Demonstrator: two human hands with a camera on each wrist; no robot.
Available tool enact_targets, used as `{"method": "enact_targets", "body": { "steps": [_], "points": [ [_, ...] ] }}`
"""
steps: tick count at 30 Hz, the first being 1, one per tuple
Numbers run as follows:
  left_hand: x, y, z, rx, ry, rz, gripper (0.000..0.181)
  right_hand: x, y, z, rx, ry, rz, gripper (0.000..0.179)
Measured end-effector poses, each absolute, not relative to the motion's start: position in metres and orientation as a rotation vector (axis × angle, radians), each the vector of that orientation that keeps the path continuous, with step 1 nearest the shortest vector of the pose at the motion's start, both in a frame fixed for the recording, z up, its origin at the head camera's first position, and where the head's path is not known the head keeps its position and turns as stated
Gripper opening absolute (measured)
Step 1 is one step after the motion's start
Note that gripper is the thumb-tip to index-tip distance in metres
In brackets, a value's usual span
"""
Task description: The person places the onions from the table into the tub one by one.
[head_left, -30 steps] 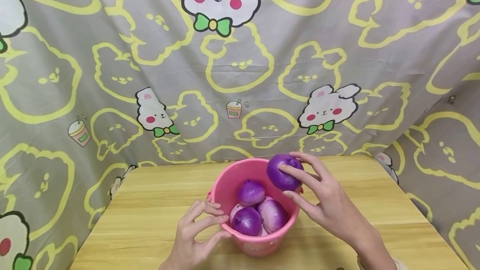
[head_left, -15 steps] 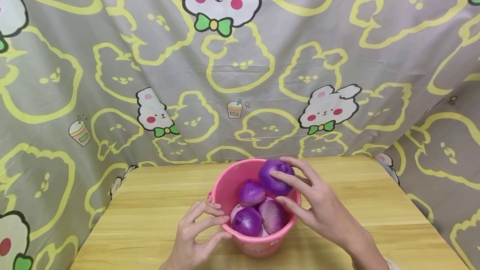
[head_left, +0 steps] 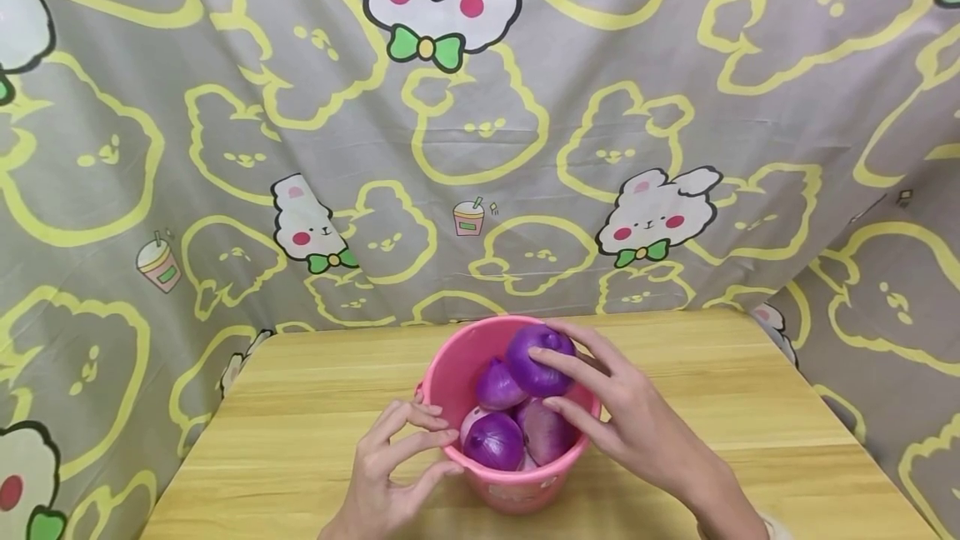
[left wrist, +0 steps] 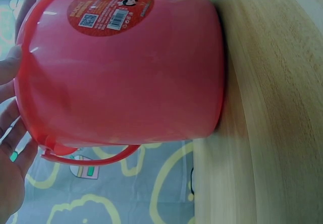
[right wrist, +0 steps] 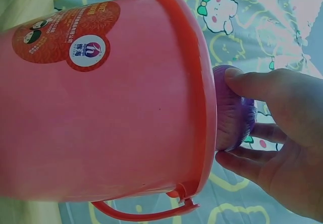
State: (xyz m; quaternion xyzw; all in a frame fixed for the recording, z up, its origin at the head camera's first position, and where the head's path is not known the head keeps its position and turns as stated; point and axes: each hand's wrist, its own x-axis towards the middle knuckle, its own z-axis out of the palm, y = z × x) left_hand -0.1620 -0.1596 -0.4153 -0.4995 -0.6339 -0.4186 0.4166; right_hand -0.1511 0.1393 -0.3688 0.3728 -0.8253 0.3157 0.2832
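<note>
A pink bucket (head_left: 521, 497) stands on the table, with several purple onions inside, among them one onion (head_left: 493, 442) near the front and another (head_left: 500, 386) behind it. My right hand (head_left: 637, 419) holds a purple onion (head_left: 531, 363) with thumb and fingers spread round it, over the back right of the bucket's mouth. From the right wrist view, this onion (right wrist: 233, 115) is just beyond the rim, its lower part hidden by the wall. My left hand (head_left: 390, 461) grips the rim at the left with fingertips and thumb.
The bucket's red handle (left wrist: 96, 159) hangs down on its outside. A wooden table (head_left: 300, 407) lies under everything. Behind it and at both sides hangs a grey curtain (head_left: 480, 148) with yellow cartoon outlines.
My right hand has carried its onion leftward and slightly down, from the bucket's right rim to over its opening. The left hand and the bucket have kept their place.
</note>
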Motion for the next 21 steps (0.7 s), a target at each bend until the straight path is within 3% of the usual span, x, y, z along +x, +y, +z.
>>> {"method": "enact_targets", "body": {
  "steps": [13, 21],
  "points": [
    [-0.1645, -0.161, -0.419, -1.267, -1.576, -1.046, 0.022, -0.1553, 0.1365, -0.3719, 1.081, -2.118, 0.908, 0.036],
    [-0.1663, -0.1631, -0.4247, -1.266, -1.591, -1.042, 0.024, -0.1556, 0.135, -0.3725, 1.08, -2.139, 0.915, 0.047]
  ]
}}
